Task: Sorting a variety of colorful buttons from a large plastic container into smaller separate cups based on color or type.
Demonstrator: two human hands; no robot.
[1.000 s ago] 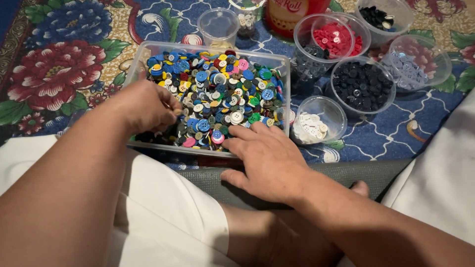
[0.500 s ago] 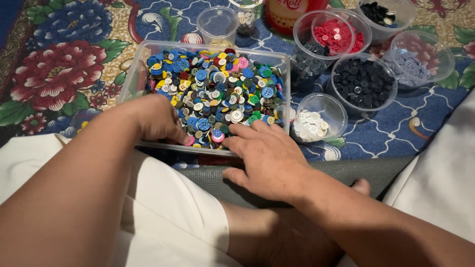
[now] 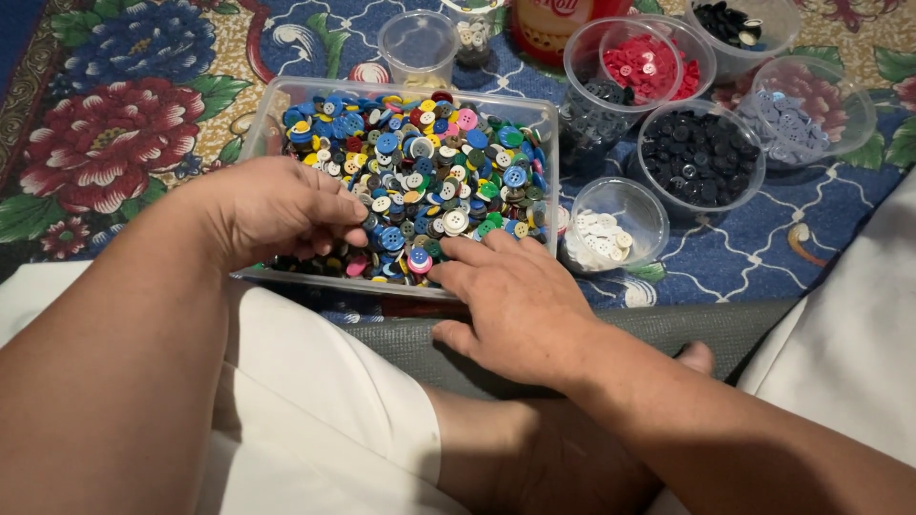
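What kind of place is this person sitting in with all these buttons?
Probably a home floor rather than a workshop. The person sits on a flowered rug, with a clear tray of mixed buttons and small round tubs of sorted buttons set straight on it; both hands are at the tray.

Hands in view: two, left hand [image 3: 277,210] and right hand [image 3: 520,300]. Rectangular clear tray [image 3: 286,95] of mixed buttons: one; buttons too many to count. Round clear cups on the floral cloth [image 3: 114,143]: seven visible — empty [image 3: 417,46], red [image 3: 649,67], black [image 3: 699,157], white [image 3: 611,224], pale blue [image 3: 801,114], dark far-right [image 3: 739,24], small one at top edge [image 3: 472,33]. Red-and-yellow container [image 3: 558,24]: one.
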